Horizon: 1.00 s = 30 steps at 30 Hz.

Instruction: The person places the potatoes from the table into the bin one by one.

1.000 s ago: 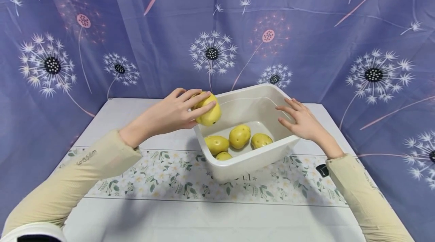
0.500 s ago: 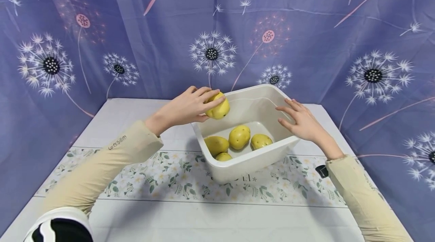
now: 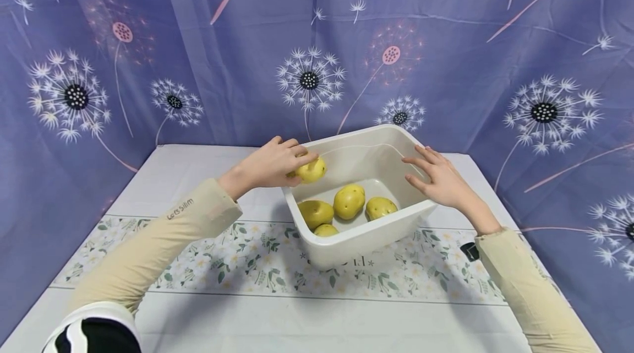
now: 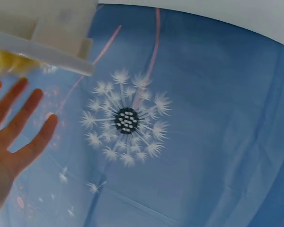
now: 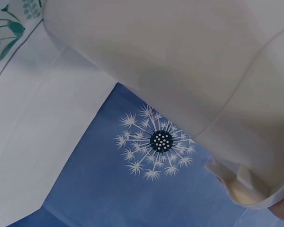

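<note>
My left hand (image 3: 277,164) is over the left rim of a white plastic bin (image 3: 366,232). Just past its fingers is a yellow potato (image 3: 313,170), above the bin's inside. In the left wrist view the fingers (image 4: 26,116) are straight and spread, and the potato (image 4: 12,62) is blurred beyond the fingertips. Several yellow potatoes lie on the bin's floor, among them a middle potato (image 3: 349,201) and a right potato (image 3: 381,207). My right hand (image 3: 441,179) rests on the right rim, its fingers reaching over the inside; the right wrist view hides most of it.
A white table (image 3: 317,320) with a floral printed band (image 3: 238,262) bears the bin. Blue curtains (image 3: 238,55) with dandelion prints stand at the back and sides. A small black object (image 3: 469,251) sits beside the right sleeve.
My left hand moved right with the potato and then a little lower at the rim. The potato has dropped slightly and the left fingers have loosened. The right hand stays in place.
</note>
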Each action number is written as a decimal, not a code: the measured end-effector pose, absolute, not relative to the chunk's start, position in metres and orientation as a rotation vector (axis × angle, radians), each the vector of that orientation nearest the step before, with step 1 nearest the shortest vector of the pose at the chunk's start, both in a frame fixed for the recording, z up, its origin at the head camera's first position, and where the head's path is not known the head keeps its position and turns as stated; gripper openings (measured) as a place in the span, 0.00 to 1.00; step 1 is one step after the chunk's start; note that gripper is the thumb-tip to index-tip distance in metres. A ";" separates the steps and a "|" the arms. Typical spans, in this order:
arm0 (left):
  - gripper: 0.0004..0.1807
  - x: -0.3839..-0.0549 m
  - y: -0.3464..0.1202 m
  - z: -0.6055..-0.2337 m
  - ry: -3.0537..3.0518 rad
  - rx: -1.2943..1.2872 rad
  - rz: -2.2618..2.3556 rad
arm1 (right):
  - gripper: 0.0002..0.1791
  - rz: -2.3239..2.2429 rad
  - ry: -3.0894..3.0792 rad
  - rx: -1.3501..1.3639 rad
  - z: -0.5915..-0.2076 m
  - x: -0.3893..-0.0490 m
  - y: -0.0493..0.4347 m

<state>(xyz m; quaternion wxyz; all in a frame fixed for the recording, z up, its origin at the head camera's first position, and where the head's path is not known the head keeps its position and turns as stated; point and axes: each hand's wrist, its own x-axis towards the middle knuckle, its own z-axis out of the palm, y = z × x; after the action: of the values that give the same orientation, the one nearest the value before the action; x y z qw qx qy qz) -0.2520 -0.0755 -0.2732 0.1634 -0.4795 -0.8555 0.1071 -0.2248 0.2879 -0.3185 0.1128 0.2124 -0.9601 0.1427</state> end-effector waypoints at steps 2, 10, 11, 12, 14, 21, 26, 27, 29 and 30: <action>0.27 -0.253 -0.079 -0.276 -2.434 -1.358 0.283 | 0.23 0.422 -2.819 0.626 -0.319 -0.225 0.287; 0.23 -0.253 -0.090 -0.279 -2.340 -1.349 0.220 | 0.23 0.421 -2.811 0.634 -0.318 -0.225 0.287; 0.23 -0.253 -0.091 -0.279 -2.329 -1.349 0.211 | 0.23 0.423 -2.811 0.635 -0.318 -0.225 0.287; 0.22 -0.252 -0.091 -0.280 -2.318 -1.348 0.204 | 0.23 0.428 -2.813 0.634 -0.318 -0.225 0.287; 0.22 -0.251 -0.093 -0.279 -2.291 -1.347 0.191 | 0.24 0.434 -2.817 0.634 -0.318 -0.224 0.288; 0.20 -0.240 -0.098 -0.276 -2.190 -1.352 0.159 | 0.24 0.428 -2.824 0.626 -0.319 -0.222 0.291; 0.19 -0.229 -0.103 -0.274 -2.119 -1.350 0.145 | 0.24 0.448 -2.827 0.631 -0.319 -0.223 0.291; 0.19 -0.227 -0.104 -0.274 -2.107 -1.352 0.144 | 0.24 0.452 -2.829 0.633 -0.318 -0.223 0.291; 0.19 -0.223 -0.107 -0.276 -2.087 -1.357 0.133 | 0.24 0.457 -2.828 0.639 -0.318 -0.225 0.291; 0.19 -0.221 -0.108 -0.277 -2.080 -1.358 0.123 | 0.24 0.460 -2.828 0.643 -0.318 -0.225 0.291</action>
<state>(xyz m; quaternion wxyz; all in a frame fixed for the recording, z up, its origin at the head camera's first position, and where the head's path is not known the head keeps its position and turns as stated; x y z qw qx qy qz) -0.2212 -0.1083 -0.2765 0.3213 -0.5170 -0.7920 0.0467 -0.2251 0.2907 -0.3181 0.1023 0.2178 -0.9580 0.1557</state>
